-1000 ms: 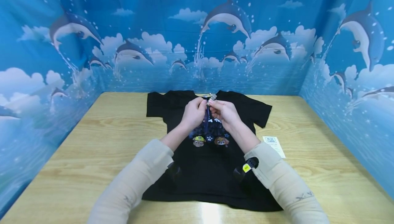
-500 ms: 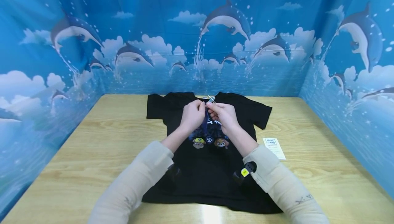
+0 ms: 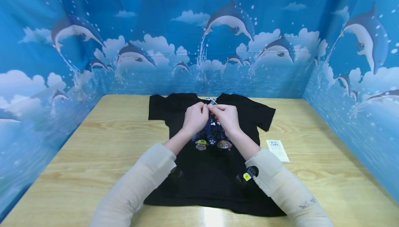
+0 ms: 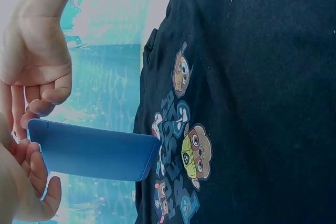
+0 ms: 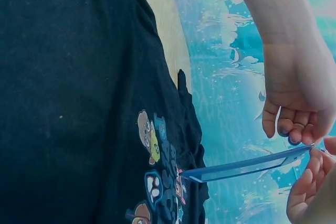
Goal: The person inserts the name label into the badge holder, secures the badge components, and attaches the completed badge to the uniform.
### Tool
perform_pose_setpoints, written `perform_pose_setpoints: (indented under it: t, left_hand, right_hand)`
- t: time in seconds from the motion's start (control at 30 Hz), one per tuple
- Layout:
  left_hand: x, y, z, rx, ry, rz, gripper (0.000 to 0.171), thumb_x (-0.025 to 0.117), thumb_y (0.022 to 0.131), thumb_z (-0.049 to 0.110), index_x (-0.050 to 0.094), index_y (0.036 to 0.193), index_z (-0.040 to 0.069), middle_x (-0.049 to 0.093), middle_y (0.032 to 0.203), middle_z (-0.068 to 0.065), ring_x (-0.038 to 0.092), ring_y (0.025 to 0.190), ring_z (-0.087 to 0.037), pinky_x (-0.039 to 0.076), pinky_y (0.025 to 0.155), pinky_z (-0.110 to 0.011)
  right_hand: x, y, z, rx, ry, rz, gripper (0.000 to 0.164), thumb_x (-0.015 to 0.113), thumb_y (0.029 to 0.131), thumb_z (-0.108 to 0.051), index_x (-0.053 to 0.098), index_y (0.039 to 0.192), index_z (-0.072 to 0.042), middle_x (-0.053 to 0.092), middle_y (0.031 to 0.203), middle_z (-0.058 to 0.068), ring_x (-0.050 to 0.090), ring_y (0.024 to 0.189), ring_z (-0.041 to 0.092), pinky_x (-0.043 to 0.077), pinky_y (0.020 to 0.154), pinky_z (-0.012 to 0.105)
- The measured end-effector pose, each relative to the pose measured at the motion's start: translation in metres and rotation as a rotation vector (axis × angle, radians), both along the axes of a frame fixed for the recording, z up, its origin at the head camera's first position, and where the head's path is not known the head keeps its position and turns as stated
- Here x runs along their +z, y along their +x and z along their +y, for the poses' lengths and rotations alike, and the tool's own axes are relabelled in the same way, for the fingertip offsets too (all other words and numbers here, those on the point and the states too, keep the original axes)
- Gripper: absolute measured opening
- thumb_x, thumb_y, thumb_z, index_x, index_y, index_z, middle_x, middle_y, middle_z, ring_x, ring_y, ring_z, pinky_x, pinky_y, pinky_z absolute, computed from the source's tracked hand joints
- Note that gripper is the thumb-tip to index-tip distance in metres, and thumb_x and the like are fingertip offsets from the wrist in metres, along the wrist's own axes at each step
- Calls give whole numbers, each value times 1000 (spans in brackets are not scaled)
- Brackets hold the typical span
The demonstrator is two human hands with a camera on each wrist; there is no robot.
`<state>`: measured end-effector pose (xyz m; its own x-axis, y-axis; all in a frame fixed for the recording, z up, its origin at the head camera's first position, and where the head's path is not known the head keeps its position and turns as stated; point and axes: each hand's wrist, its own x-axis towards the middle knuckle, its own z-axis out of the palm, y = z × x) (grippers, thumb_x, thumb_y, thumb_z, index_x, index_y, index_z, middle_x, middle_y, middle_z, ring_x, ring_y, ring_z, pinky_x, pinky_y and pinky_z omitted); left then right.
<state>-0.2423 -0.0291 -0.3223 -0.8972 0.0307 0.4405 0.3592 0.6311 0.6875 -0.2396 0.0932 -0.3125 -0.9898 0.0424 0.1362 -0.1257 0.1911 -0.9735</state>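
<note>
My left hand [image 3: 195, 118] and right hand [image 3: 227, 119] meet above the neck area of a black T-shirt [image 3: 215, 178]. A flat, translucent blue card holder [image 4: 94, 150] hangs from between the fingertips, over the shirt's cartoon print [image 4: 194, 153]. My left fingers pinch at the holder's top end. Between right thumb and forefinger I pinch a small metal clip [image 3: 213, 101], which sticks up beyond the fingertips. The right wrist view shows the holder [image 5: 247, 169] nearly edge-on. Fingers hide the join between clip and holder.
A white printed slip [image 3: 277, 150] marked ID/IC CARD lies right of the shirt on the wooden table [image 3: 124, 140]. Blue dolphin curtains [image 3: 174, 19] enclose the back and both sides. A dark band with a yellow tag [image 3: 247, 176] sits at the right cuff.
The right hand has turned slightly, its fingers drawing in closer to the left fingertips. The metal clip has tilted and dipped a little. The shirt and slip stay where they were.
</note>
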Motion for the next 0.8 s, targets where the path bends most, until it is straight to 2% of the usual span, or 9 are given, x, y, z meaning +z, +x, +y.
perform_pose_setpoints:
  t: [0.1, 0.2, 0.47, 0.63, 0.8]
  left_hand:
    - [0, 1, 2, 5, 7, 13, 33, 44, 94, 15, 48, 63, 9, 43, 56, -3, 42, 51, -19, 33, 49, -29]
    - [0, 2, 4, 10, 9, 16, 30, 43, 93, 14, 52, 66, 7, 46, 57, -4, 46, 53, -21, 35, 50, -31]
    - [-2, 6, 8, 25, -27, 32, 28, 46, 94, 13, 55, 69, 4, 49, 59, -7, 49, 56, -25, 38, 53, -36]
    - [-2, 7, 10, 18, -41, 76, 26, 48, 93, 12, 58, 72, 3, 52, 61, -6, 50, 56, -23, 40, 53, -36]
    - [0, 8, 11, 7, -30, 97, 27, 48, 93, 10, 53, 67, 4, 47, 59, -6, 47, 54, -22, 38, 51, -34]
  right_hand:
    - [1, 0, -1, -5, -23, 11, 27, 67, 86, -20, 70, 82, 7, 60, 63, 3, 53, 54, 12, 45, 54, 24]
    - [2, -1, -2, -12, -67, -16, 28, 66, 86, -18, 69, 82, 9, 58, 59, 0, 52, 50, 8, 44, 50, 21]
    - [1, 0, -2, -48, -53, -31, 25, 66, 86, -17, 70, 83, 8, 59, 61, 1, 57, 60, 21, 45, 50, 21]
    - [0, 1, -2, -66, -50, 1, 23, 66, 86, -14, 69, 79, 8, 57, 61, 2, 54, 54, 15, 45, 50, 21]
    - [0, 1, -2, -61, -92, -9, 22, 64, 87, -12, 69, 81, 9, 56, 61, 2, 52, 52, 12, 45, 50, 23]
